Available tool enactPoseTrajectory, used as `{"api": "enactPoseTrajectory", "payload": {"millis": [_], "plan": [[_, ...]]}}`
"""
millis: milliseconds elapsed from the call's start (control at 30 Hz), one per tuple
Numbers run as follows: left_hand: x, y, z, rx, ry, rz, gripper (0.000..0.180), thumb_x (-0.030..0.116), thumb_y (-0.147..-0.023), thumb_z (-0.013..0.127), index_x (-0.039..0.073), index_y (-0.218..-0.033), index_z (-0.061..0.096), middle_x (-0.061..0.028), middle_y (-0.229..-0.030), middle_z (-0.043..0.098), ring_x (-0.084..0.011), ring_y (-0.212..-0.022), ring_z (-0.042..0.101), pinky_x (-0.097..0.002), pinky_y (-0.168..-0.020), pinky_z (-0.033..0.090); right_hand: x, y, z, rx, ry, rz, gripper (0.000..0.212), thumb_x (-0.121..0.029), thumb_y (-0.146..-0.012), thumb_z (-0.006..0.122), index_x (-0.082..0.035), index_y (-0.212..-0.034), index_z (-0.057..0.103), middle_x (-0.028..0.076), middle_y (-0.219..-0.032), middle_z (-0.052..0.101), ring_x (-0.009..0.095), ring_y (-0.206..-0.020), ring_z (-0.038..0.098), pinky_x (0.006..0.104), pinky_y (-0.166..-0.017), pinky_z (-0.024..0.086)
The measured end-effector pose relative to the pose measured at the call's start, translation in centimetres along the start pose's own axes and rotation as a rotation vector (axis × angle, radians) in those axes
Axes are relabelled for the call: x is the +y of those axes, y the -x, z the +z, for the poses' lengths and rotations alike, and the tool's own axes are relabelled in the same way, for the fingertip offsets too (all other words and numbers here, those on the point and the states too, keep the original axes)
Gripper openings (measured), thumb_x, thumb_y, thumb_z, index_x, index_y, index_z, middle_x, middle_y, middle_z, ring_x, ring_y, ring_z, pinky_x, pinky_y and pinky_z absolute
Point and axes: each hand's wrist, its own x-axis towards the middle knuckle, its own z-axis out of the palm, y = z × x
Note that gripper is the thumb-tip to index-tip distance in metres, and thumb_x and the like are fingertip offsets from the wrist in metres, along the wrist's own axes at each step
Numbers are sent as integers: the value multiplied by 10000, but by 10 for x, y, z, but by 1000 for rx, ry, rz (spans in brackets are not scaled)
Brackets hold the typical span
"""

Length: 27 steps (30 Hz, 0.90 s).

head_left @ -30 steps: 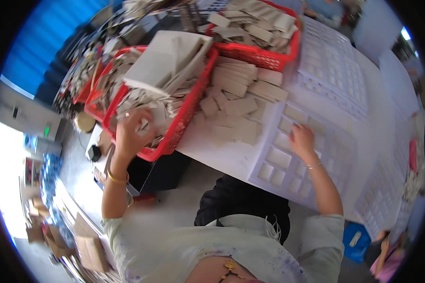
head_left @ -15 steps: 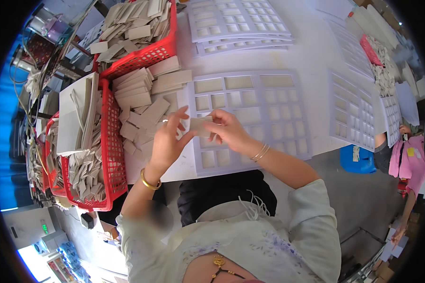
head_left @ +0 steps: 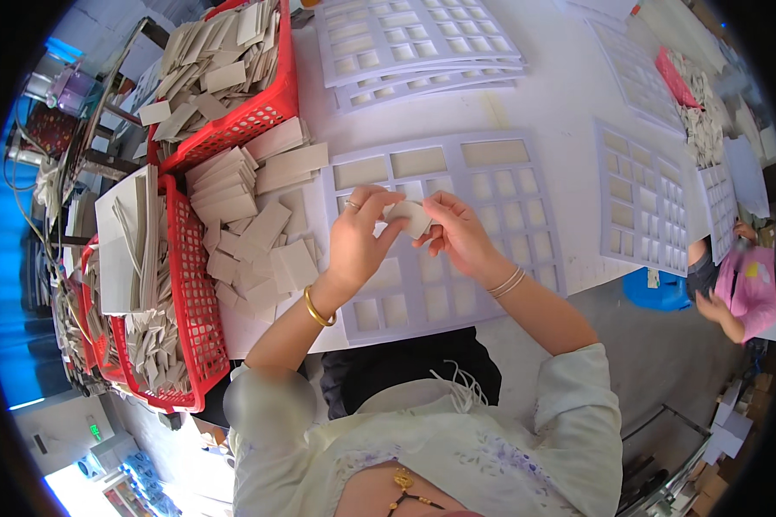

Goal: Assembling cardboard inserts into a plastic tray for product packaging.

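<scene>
Over the gridded white frame [head_left: 454,159], my two hands hold a small pale card piece [head_left: 416,217] between them. My left hand [head_left: 358,241], with a ring and a gold bangle, pinches its left side. The fingers of my right hand [head_left: 466,234] close on its right side. The card looks bent or curved, and my fingers partly hide it. Beneath, the frame lies flat on the white table, its many compartments showing pale bottoms. Loose grey-beige cards [head_left: 263,228] lie scattered left of the frame, below a fanned pile of longer cards [head_left: 224,185].
Two red plastic baskets, a near one [head_left: 200,310] and a far one [head_left: 233,125], hold many card pieces at the left. More gridded frames [head_left: 427,65] are stacked at the back. Another frame [head_left: 608,233] lies at the right, near a blue stool [head_left: 655,291] and a person in pink [head_left: 757,276].
Both my hands have shifted right and now meet over the frame's middle. The card, flat before, now looks bent between my fingers. The view has shifted slightly; the person in pink has moved an arm.
</scene>
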Motion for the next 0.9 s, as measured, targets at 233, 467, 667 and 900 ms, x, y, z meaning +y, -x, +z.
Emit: {"api": "enactPoseTrajectory", "payload": {"millis": [233,467,667,900], "plan": [[-9,-16,14,216,-91,429,291,-67,-695,716,83,-935,649,-54,-901,608,-184,-700,586,-276,-566,463,-4,-10,-8,64,-163,89,216,-313,-950,521,-100,-928,552,28,-871,649,144,-685,669,210,-444,444],[-26,-35,17,-134,65,-208,186,24,-801,641,71,-972,589,-92,-829,643,-275,-648,613,-353,-597,485,-13,-51,-74,266,499,-304,215,-183,-901,581,-49,-1070,578,35,-850,639,113,-665,609,249,-525,455],[-70,-41,49,-191,-50,-137,124,42,-824,587,75,-943,584,-104,-832,646,-306,-747,620,-386,-638,488,-28,-67,-87,127,1076,-463,193,-63,-835,593,-59,-1027,579,41,-762,603,134,-645,558,288,-605,450],[-81,-53,61,-189,-59,-45,70,53,-821,569,79,-876,603,-100,-829,634,-304,-787,611,-394,-659,485,-30,-74,-86,-54,1264,-340,157,-11,-822,570,-61,-968,597,36,-682,582,140,-625,537,290,-607,437]]}}
